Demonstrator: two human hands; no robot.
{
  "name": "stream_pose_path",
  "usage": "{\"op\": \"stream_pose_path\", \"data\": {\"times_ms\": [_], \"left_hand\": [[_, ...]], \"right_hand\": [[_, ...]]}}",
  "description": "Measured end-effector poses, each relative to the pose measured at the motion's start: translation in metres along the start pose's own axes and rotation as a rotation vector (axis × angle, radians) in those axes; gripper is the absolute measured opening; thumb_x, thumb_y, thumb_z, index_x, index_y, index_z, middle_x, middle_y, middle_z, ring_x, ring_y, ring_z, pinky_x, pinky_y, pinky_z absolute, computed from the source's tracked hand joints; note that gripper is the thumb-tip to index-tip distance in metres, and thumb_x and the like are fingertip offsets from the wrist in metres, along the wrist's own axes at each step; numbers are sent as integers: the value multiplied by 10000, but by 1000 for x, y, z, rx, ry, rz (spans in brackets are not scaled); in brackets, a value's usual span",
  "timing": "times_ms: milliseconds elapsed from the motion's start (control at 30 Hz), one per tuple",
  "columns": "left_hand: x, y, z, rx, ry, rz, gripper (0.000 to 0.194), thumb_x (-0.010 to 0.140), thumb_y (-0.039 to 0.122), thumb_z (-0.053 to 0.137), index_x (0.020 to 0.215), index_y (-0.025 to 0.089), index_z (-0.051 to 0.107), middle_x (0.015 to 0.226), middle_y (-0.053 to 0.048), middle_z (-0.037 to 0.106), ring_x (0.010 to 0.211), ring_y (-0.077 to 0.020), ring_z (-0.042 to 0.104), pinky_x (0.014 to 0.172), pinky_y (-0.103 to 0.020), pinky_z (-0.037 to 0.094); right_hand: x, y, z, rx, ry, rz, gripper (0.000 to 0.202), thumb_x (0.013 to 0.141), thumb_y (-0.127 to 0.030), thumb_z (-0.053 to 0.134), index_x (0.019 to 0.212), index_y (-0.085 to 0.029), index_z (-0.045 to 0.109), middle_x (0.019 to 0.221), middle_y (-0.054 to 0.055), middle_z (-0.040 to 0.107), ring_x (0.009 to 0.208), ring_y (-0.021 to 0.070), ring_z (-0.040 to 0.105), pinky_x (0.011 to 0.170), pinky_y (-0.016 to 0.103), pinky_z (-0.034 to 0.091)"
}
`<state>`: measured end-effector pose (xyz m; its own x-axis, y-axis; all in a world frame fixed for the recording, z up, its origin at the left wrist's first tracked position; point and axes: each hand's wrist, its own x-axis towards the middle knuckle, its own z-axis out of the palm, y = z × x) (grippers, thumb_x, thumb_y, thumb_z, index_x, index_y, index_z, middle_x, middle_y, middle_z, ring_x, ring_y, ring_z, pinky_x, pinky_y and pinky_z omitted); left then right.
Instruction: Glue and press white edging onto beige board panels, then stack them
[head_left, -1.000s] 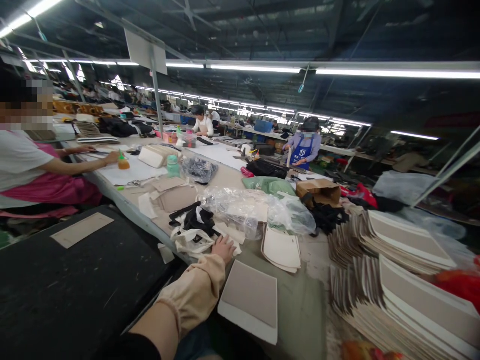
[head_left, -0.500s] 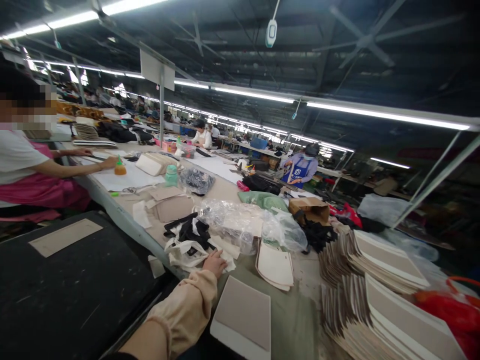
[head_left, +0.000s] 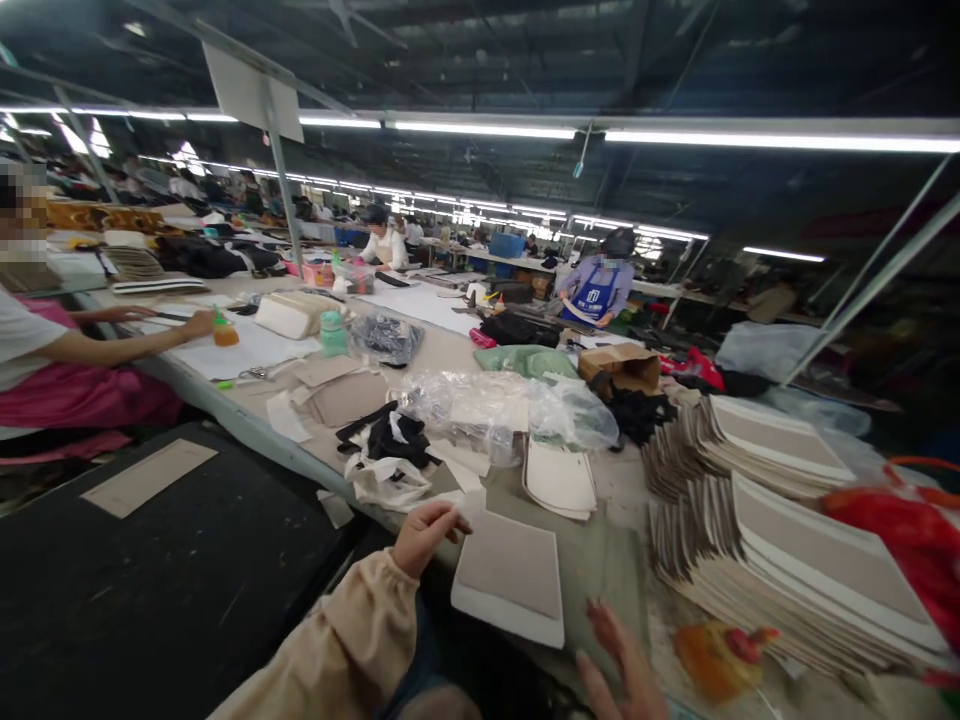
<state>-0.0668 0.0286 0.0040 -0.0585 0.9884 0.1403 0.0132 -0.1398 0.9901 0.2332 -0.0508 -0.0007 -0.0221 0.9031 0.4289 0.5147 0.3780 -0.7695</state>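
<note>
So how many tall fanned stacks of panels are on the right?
2. The nearer stack is right of the person's right hand; the farther stack sits just behind it. Others could be hidden.

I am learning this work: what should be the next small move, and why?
Perhaps steady the panel with the right hand: it is open beside the panel, while the left hand, by the far-left corner, seems to pinch a pale piece.
</note>
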Motion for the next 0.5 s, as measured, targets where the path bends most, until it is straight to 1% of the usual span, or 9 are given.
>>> {"op": "stream_pose_path", "data": {"times_ms": [67,133,167,233,300,333,400,433,500], "left_hand": [[-27,9,5,-210,-183,-99,377,792,469,593,804,104,690,722,-101,696,569,-133,599,533,-228,479],[-48,14,12,-295,-337,-172,361,770,461,627,791,109,705,697,-96,690,551,-127,590,509,-216,459],[-55,14,14,-316,-397,-192,360,765,462,634,800,112,713,699,-95,687,562,-134,595,507,-217,456],[-64,12,17,-334,-473,-209,360,752,468,646,799,119,721,714,-92,678,596,-149,604,517,-226,459],[-66,7,16,-326,-481,-233,370,741,483,652,766,119,718,705,-85,667,594,-147,595,523,-232,462],[-65,5,15,-309,-466,-250,380,735,491,654,750,115,713,687,-80,658,580,-140,585,525,-233,463],[-60,0,13,-281,-409,-294,401,725,506,658,822,120,707,716,-78,659,605,-141,586,558,-246,485],[-57,-1,13,-275,-380,-311,432,721,516,656,916,133,697,794,-87,669,664,-154,600,596,-263,502],[-50,-4,15,-271,-353,-313,575,680,538,678,1122,174,623,1015,-107,650,824,-192,607,683,-304,522]], "right_hand": [[15,-13,8,28,-68,-126,543,850,-333,517,1359,-209,372,1348,127,453,1234,300,429,990,479,421],[30,-29,17,65,-203,-227,633,840,-326,521,1408,-169,289,1416,137,366,1297,298,339,1051,484,334],[36,-37,22,90,-283,-245,655,834,-332,528,1414,-158,277,1407,142,379,1293,290,346,1054,473,328],[43,-49,33,141,-462,-227,638,804,-343,561,1378,-152,359,1288,142,515,1188,271,475,1000,427,393],[46,-53,43,177,-609,-130,484,785,-332,571,1241,-174,532,1083,98,641,989,235,591,874,354,470],[45,-52,46,182,-648,-63,376,787,-323,559,1132,-181,608,971,71,671,880,212,612,792,315,485],[44,-46,52,150,-650,54,217,803,-314,524,887,-178,672,773,27,659,716,174,589,652,260,456],[44,-42,53,119,-628,93,208,811,-314,511,790,-172,662,699,12,630,667,161,564,612,248,429],[47,-33,55,51,-580,149,217,804,-318,521,691,-167,626,619,-8,576,618,148,528,573,237,386]]}}
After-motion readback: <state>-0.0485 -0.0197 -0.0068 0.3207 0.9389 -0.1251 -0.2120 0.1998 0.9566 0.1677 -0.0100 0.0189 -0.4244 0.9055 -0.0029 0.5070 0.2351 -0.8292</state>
